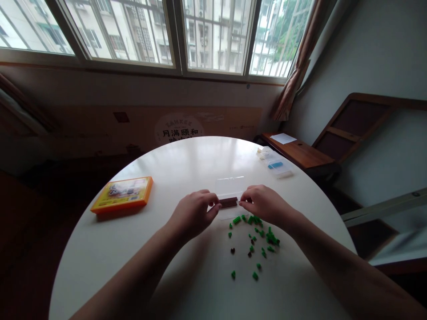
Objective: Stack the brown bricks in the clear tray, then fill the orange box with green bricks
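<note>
A clear plastic box (231, 185) lies open near the middle of the round table, its lid tipped back. In it sits a row of dark brown building bricks (228, 202). My left hand (196, 210) is closed in a pinch, thumb and fingertips at the left end of the brown row. On the other side, my right hand (263, 202) pinches close to the row's right end. Whatever small thing either pinch holds is hidden. Loose green bricks (271, 238) lie scattered in front of the box and below my right hand, with a few brown bricks (232, 250) among them.
An orange and yellow box (124, 194) lies at the left of the white table (187, 160). Clear containers (275, 162), one with something blue inside, stand at the back right. Beyond the table's right edge is a wooden chair (300, 151) with a paper (283, 138) on it.
</note>
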`<state>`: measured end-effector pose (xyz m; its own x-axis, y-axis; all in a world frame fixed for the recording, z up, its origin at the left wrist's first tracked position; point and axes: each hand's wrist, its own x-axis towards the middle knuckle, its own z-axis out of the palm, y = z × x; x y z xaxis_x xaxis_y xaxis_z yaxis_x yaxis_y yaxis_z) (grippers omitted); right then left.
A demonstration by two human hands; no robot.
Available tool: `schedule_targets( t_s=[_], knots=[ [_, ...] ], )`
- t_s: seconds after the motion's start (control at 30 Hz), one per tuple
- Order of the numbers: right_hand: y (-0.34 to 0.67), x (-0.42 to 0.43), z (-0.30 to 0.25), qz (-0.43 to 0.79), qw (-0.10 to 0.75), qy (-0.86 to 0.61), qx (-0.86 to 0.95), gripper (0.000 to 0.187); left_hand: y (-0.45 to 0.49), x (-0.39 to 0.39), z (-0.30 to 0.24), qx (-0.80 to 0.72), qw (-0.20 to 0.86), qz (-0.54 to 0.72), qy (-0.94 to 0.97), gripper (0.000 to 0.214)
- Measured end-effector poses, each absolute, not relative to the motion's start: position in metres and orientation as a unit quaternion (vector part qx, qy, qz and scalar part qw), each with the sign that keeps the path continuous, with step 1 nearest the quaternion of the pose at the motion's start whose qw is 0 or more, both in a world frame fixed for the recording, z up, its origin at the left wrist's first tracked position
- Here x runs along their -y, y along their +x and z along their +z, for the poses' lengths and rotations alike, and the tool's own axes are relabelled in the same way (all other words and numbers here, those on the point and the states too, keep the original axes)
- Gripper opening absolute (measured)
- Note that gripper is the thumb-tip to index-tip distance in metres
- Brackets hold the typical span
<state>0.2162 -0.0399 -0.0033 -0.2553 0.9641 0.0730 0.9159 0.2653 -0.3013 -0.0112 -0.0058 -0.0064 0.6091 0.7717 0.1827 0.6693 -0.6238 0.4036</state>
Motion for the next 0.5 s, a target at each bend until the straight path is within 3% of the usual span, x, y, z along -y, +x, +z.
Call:
schedule_targets(
  t_s=[0.27, 0.4, 0.5],
  knots=[
    [0.197, 0.040, 0.002, 0.029, -0.006, -0.667, 0.745, 0.026, -0.011, 0.004, -0.010, -0.436, 0.154, 0.186, 0.867, 0.020],
    [0.197, 0.040, 0.003, 0.030, -0.015, -0.677, 0.735, 0.026, -0.011, 0.005, -0.008, -0.442, 0.157, 0.183, 0.864, 0.020],
    [0.204, 0.040, 0.005, 0.028, 0.028, -0.673, 0.738, 0.024, -0.010, 0.006, -0.007, -0.446, 0.162, 0.178, 0.862, 0.020]
  ],
)
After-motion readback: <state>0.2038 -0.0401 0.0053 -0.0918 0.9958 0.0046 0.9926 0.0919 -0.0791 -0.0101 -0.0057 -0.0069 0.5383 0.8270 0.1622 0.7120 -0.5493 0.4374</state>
